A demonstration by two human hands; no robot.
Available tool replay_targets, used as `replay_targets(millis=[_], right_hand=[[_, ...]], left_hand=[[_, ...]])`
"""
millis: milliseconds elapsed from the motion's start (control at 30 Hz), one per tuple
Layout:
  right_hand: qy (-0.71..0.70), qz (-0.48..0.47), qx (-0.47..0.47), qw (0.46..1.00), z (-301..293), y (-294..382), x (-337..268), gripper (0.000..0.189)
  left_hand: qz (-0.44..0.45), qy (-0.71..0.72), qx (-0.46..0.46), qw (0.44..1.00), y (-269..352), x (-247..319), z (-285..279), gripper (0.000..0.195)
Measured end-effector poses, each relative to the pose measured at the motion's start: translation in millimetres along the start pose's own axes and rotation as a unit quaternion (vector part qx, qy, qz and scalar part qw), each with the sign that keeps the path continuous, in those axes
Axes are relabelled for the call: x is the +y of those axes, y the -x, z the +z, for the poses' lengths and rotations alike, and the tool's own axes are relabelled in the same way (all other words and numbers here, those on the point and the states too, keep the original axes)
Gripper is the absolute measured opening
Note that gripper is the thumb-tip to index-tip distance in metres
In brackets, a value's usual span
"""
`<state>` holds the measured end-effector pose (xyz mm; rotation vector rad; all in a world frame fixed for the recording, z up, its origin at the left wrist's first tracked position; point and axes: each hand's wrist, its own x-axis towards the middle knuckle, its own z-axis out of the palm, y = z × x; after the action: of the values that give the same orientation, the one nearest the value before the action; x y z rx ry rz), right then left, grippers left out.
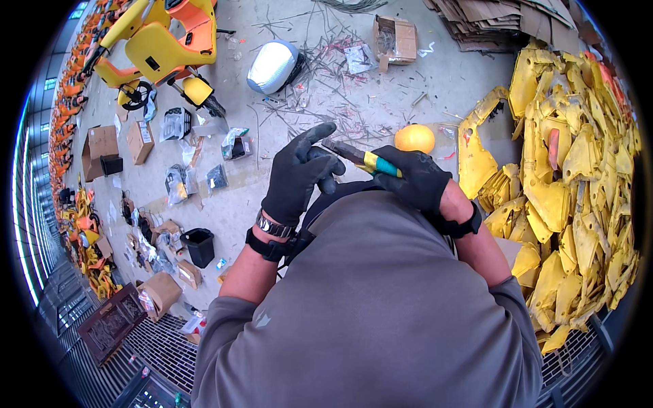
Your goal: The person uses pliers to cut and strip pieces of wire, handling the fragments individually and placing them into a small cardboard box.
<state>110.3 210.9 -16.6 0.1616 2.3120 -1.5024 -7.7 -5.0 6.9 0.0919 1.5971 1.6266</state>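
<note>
Both my hands wear dark gloves and are raised in front of my torso. My right hand (416, 176) is closed around the yellow and green handles of a pair of pliers (352, 153), whose dark metal jaws point to the left. Beside the jaws is my left hand (306, 171), its index finger extended and its other fingers partly curled. Whether anything small lies between those curled fingers cannot be told. Beyond my right hand, a round yellow-orange object (414, 138) rests on the concrete floor.
Yellow plastic vehicle panels (571, 178) are heaped at the right. Cut wires or ties (336, 97) litter the floor ahead, near a silver-topped seat-like object (273, 66) and a cardboard box (405, 42). Yellow and orange bikes (163, 51), boxes and a black bin (198, 247) stand left.
</note>
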Motion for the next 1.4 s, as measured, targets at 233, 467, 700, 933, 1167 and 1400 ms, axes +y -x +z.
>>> replay_targets(millis=[233,467,700,933,1167,1400], right_hand=[[0.023,-0.082,0.108,0.990,8,-1,11,0.037],[-0.009,-0.040,0.095,0.995,3,-6,6,0.034],[-0.063,-0.046,0.086,0.993,2,-4,5,0.033],[-0.082,-0.037,0.071,0.993,4,-4,9,0.035],[-0.074,-0.046,0.086,0.992,6,-6,13,0.029],[-0.104,0.015,0.143,0.984,-16,-13,45,0.025]], left_hand=[[-0.072,-0.037,0.012,0.997,3,1,-3,0.029],[0.084,-0.182,0.059,0.978,5,-5,7,0.015],[0.155,-0.236,0.008,0.959,9,-2,4,0.011],[0.174,-0.268,-0.005,0.947,12,1,7,0.011],[0.170,-0.282,-0.025,0.944,16,7,11,0.011],[0.278,-0.386,-0.087,0.875,21,11,21,0.009]])
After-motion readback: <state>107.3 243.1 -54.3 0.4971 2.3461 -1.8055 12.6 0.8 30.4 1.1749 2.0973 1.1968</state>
